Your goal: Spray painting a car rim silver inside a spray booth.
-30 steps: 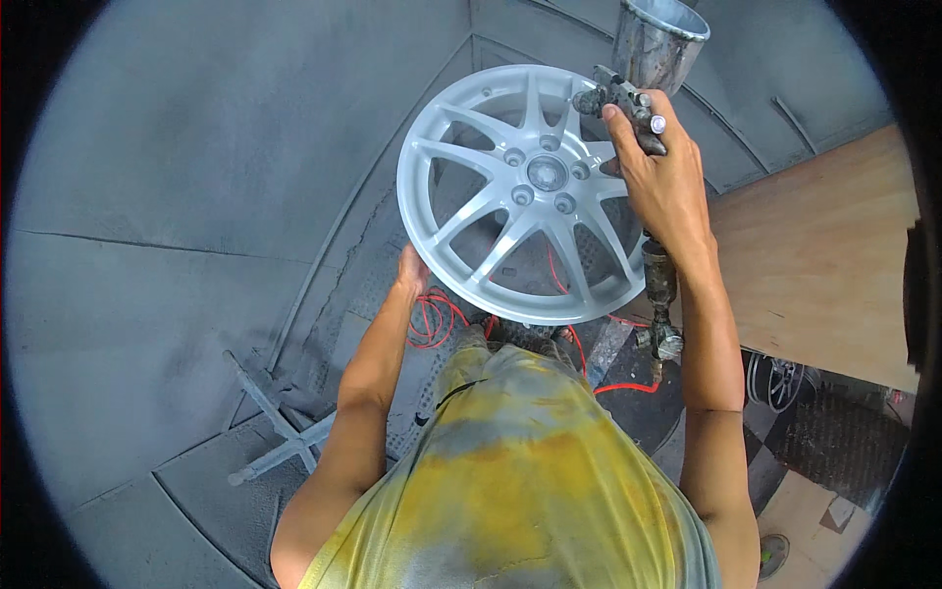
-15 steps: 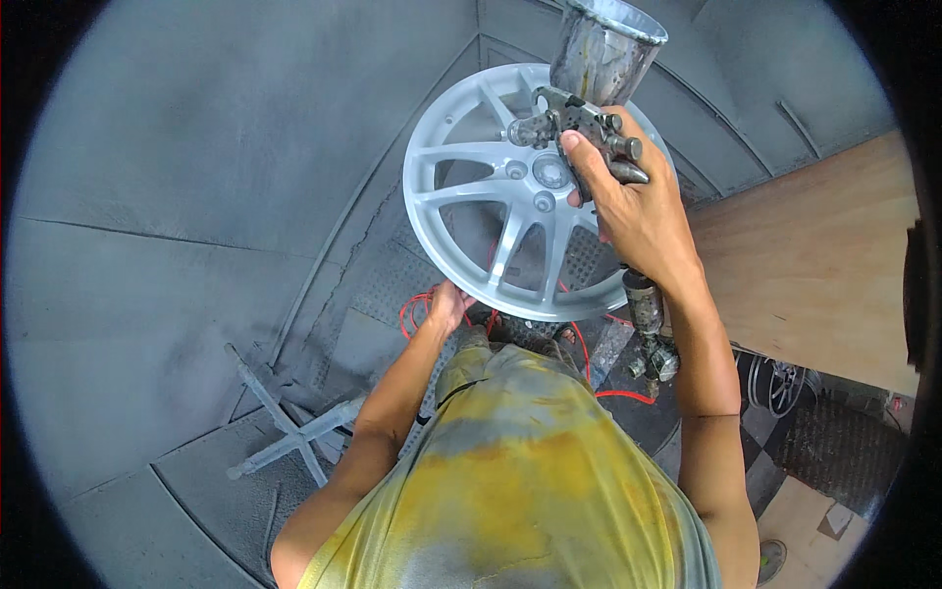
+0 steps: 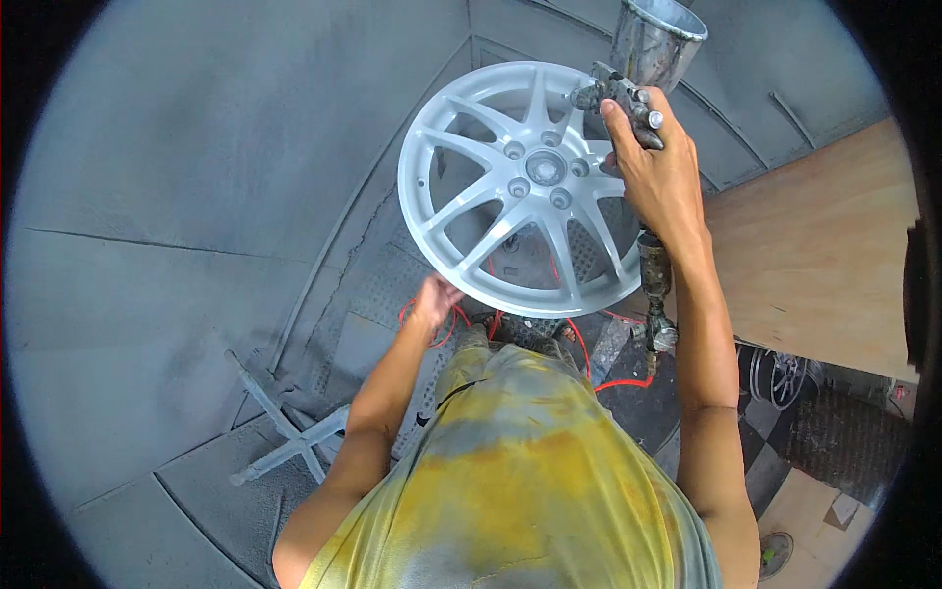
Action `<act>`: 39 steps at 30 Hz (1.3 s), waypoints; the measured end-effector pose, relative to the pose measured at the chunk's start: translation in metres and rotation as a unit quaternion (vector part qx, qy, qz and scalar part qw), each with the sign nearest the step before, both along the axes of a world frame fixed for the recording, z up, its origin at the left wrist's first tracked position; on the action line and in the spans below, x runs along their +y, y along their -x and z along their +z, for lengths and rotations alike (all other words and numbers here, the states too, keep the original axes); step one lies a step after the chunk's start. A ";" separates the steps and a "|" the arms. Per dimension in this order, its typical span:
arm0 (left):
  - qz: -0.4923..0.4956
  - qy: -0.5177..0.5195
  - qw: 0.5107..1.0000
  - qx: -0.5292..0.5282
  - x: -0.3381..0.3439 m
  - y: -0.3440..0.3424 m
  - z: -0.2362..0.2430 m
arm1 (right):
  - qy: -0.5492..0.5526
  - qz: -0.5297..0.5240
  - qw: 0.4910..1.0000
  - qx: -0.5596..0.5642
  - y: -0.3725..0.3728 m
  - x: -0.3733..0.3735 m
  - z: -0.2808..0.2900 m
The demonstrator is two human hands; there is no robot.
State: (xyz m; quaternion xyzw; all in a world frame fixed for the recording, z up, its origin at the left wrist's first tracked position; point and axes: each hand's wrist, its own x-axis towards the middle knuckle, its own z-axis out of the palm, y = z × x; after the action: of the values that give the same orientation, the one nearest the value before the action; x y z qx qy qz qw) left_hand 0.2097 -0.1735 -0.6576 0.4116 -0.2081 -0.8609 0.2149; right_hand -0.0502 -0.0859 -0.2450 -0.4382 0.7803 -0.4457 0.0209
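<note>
My right hand (image 3: 659, 162) is wrapped round the handle of a paint-stained spray gun (image 3: 616, 96). A metal paint cup (image 3: 659, 41) sits on top of the gun, and its nozzle points left over a car wheel rim. That rim (image 3: 512, 228) is silver-white with paired spokes and a round hub, and faces up. What supports it underneath is hidden. My left hand (image 3: 435, 297) is at the rim's lower left edge, fingers loosely apart and slightly blurred; whether they touch the edge I cannot tell. A dirty fitting (image 3: 655, 270) hangs below the gun's handle beside my right forearm.
A red hose (image 3: 623, 382) runs over the floor by my feet. At lower left stands a grey cross-shaped stand (image 3: 294, 432). A wooden panel (image 3: 810, 250) is on the right, with another wheel (image 3: 785, 378) below it. Grey overspray-coated walls (image 3: 196, 147) enclose the left and back.
The wheel rim has turned, its spokes now at a different angle. My right hand has moved the spray gun right and slightly up. My left hand has shifted slightly left, its fingers loosened.
</note>
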 end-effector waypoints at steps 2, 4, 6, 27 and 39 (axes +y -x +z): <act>0.008 0.021 1.000 -0.007 -0.032 -0.002 -0.007 | 0.008 0.002 1.000 0.028 0.004 -0.002 -0.005; 0.016 0.036 0.999 -0.025 -0.050 0.008 0.002 | -0.002 0.004 1.000 0.002 0.003 -0.004 -0.006; 0.021 0.036 0.998 -0.036 -0.057 0.015 -0.002 | -0.025 0.018 0.998 -0.053 -0.003 -0.006 -0.001; -0.093 -0.081 0.989 0.083 0.063 0.023 -0.004 | -0.021 -0.025 0.998 -0.046 -0.005 -0.001 0.017; -0.082 -0.048 0.995 -0.041 0.023 0.007 -0.007 | -0.034 0.101 0.980 -0.169 -0.019 -0.003 0.021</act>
State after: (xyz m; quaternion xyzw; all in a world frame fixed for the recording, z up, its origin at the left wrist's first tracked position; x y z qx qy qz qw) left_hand 0.2023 -0.1501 -0.6642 0.4378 -0.2082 -0.8671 0.1144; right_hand -0.0310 -0.0889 -0.2239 -0.4322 0.7317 -0.4824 0.2124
